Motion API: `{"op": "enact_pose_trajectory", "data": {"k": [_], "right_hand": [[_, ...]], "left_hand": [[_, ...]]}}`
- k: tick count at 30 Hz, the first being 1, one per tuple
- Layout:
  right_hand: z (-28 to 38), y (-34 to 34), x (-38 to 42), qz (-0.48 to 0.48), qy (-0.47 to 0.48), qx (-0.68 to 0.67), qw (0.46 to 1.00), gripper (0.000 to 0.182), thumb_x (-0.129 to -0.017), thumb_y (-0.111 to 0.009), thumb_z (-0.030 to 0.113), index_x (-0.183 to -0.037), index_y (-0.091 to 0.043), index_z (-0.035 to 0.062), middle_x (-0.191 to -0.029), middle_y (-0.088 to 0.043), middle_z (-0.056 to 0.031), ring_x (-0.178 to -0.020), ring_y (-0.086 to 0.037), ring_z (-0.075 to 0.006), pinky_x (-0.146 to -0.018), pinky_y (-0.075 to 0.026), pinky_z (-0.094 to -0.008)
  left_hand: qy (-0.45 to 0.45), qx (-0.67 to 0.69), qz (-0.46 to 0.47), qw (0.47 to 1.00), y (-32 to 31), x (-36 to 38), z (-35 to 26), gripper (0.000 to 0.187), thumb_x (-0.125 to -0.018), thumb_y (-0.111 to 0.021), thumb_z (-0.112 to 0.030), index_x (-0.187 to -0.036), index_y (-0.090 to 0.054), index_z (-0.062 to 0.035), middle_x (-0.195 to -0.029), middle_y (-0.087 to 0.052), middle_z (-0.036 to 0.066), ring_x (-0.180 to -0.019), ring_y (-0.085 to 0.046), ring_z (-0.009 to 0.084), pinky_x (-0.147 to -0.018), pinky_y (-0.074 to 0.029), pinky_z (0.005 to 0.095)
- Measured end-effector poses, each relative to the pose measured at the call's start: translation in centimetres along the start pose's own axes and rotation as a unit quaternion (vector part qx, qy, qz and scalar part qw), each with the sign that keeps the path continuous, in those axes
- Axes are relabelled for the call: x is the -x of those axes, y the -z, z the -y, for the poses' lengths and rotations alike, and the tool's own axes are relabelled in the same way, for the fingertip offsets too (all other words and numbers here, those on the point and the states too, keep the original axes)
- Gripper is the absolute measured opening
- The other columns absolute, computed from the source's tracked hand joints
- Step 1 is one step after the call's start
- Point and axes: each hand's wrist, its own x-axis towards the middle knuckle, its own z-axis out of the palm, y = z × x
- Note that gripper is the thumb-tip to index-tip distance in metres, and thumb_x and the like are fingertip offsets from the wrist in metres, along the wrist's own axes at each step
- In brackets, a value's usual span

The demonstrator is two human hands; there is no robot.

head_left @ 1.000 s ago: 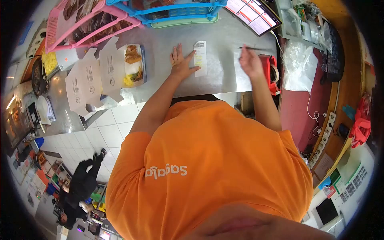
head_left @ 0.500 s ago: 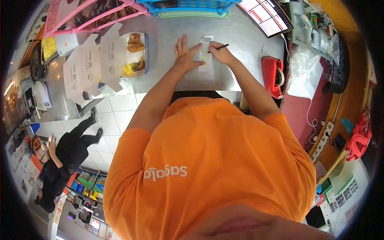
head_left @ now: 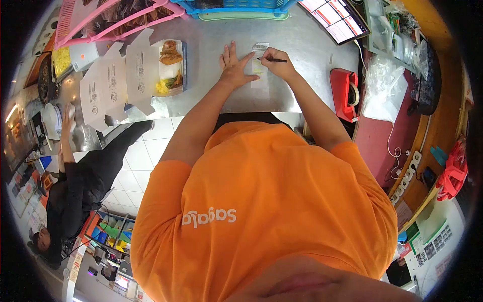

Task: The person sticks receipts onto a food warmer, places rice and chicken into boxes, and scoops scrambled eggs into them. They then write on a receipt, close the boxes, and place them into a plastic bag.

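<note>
A narrow paper slip (head_left: 260, 75) with printed text and yellow marks lies on the metal table. My left hand (head_left: 235, 69) is spread flat at the slip's left side, thumb and index finger reaching its edge. In my right hand (head_left: 275, 61) is a black pen (head_left: 278, 60), its tip at the upper part of the slip. To the left stands an open food box (head_left: 172, 68) holding fried pieces, white rice and something yellow and green, with its printed flaps spread beside it.
A pink basket (head_left: 116, 20) and a blue basket (head_left: 236, 9) stand at the far edge. A lit tablet (head_left: 334, 21) and a red tape dispenser (head_left: 344, 94) are at the right. A person in black (head_left: 83, 189) leans over the left counter.
My right hand and the pen tip have moved slightly up and left on the slip. The person in black has moved to the left counter and reaches onto it.
</note>
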Motion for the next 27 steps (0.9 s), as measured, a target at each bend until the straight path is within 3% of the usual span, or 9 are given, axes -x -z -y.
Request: {"op": "enact_pose_trajectory", "data": {"k": [4, 7, 12, 19, 22, 27], "right_hand": [[-0.5, 0.0, 0.1, 0.027, -0.019, 0.007, 0.999, 0.014, -0.076, -0.066, 0.013, -0.075, -0.057, 0.0017, -0.067, -0.058, -0.0022, -0.061, -0.051, -0.0085, -0.058, -0.043, -0.0246], [0.3, 0.1, 0.8, -0.014, -0.009, -0.008, 1.0, 0.014, -0.076, -0.066, 0.012, -0.074, -0.057, 0.0016, -0.067, -0.058, -0.0019, -0.061, -0.051, -0.0087, -0.058, -0.043, -0.0246], [0.6, 0.4, 1.1, 0.045, -0.03, 0.023, 0.998, 0.011, -0.077, -0.065, 0.011, -0.075, -0.058, 0.0026, -0.068, -0.058, -0.0002, -0.063, -0.051, -0.007, -0.06, -0.043, -0.0234], [0.9, 0.9, 1.6, 0.036, -0.04, 0.042, 0.998, 0.012, -0.076, -0.066, 0.012, -0.074, -0.058, 0.0031, -0.066, -0.057, -0.0007, -0.062, -0.05, -0.0073, -0.059, -0.042, -0.0236], [0.9, 1.0, 1.7, 0.003, -0.027, 0.116, 0.993, 0.012, -0.076, -0.067, 0.012, -0.074, -0.059, 0.0032, -0.065, -0.057, -0.0005, -0.062, -0.05, -0.0071, -0.059, -0.042, -0.0235], [-0.6, 0.2, 2.6, 0.016, -0.017, 0.013, 1.0, 0.011, -0.076, -0.066, 0.009, -0.071, -0.058, 0.0032, -0.065, -0.056, 0.0008, -0.061, -0.05, -0.0067, -0.058, -0.041, -0.0232]], "left_hand": [[-0.002, -0.01, 0.005, 1.0, 0.0, 0.0, 0.0, 0.083, -0.06, -0.076, -0.051, -0.134, -0.041, -0.032, -0.146, 0.004, 0.026, -0.134, 0.005, 0.0459, -0.105, -0.002, 0.0557], [-0.005, -0.012, 0.005, 1.0, -0.2, 0.1, 0.2, 0.083, -0.06, -0.076, -0.051, -0.134, -0.041, -0.0316, -0.146, 0.004, 0.026, -0.134, 0.006, 0.0462, -0.105, -0.002, 0.0557], [-0.002, -0.007, 0.007, 1.0, -0.7, -0.1, 0.6, 0.083, -0.06, -0.075, -0.053, -0.134, -0.041, -0.0321, -0.147, 0.009, 0.024, -0.134, 0.012, 0.0441, -0.105, 0.001, 0.0563], [-0.004, 0.001, 0.002, 1.0, -0.6, -0.1, 0.6, 0.084, -0.059, -0.075, -0.053, -0.134, -0.041, -0.0325, -0.147, 0.009, 0.024, -0.135, 0.012, 0.0435, -0.105, 0.001, 0.0566], [-0.001, -0.002, 0.005, 1.0, -0.5, 0.0, 0.6, 0.084, -0.059, -0.075, -0.053, -0.134, -0.042, -0.0326, -0.147, 0.009, 0.023, -0.135, 0.012, 0.0433, -0.105, 0.001, 0.0567], [0.005, -0.001, -0.007, 1.0, -0.5, 0.2, 1.1, 0.085, -0.058, -0.076, -0.052, -0.133, -0.043, -0.0319, -0.147, 0.008, 0.024, -0.135, 0.011, 0.0437, -0.105, 0.0, 0.0572]]}}
